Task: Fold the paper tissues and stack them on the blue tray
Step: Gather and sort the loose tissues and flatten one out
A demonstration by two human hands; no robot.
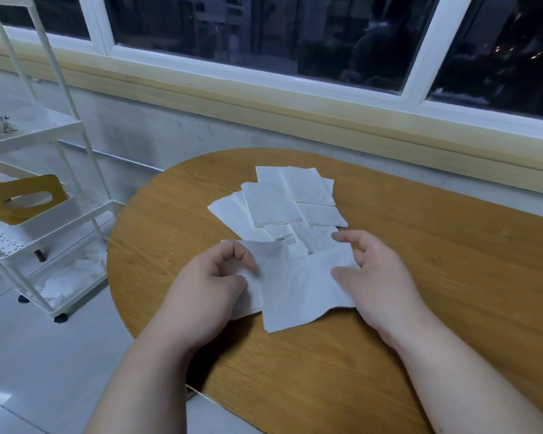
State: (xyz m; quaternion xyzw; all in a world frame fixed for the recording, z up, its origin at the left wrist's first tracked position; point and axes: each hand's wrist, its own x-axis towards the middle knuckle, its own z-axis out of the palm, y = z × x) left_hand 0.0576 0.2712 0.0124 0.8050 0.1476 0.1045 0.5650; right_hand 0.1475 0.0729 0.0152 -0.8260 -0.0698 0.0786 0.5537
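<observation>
A white paper tissue [295,286] lies spread on the wooden table [420,277] right in front of me. My left hand [210,286] pinches its left edge between thumb and fingers. My right hand [376,277] grips the tissue's right edge, thumb on top and fingers spread. Beyond the hands, several more white tissues [282,202] lie in a loose overlapping pile in the middle of the table. No blue tray is in view.
A white shelf cart on wheels [41,195] stands on the floor to the left, carrying a tissue box with a yellow wooden lid [25,198]. Behind the table runs a grey wall under a window sill [264,98]. The table's rounded edge curves at left.
</observation>
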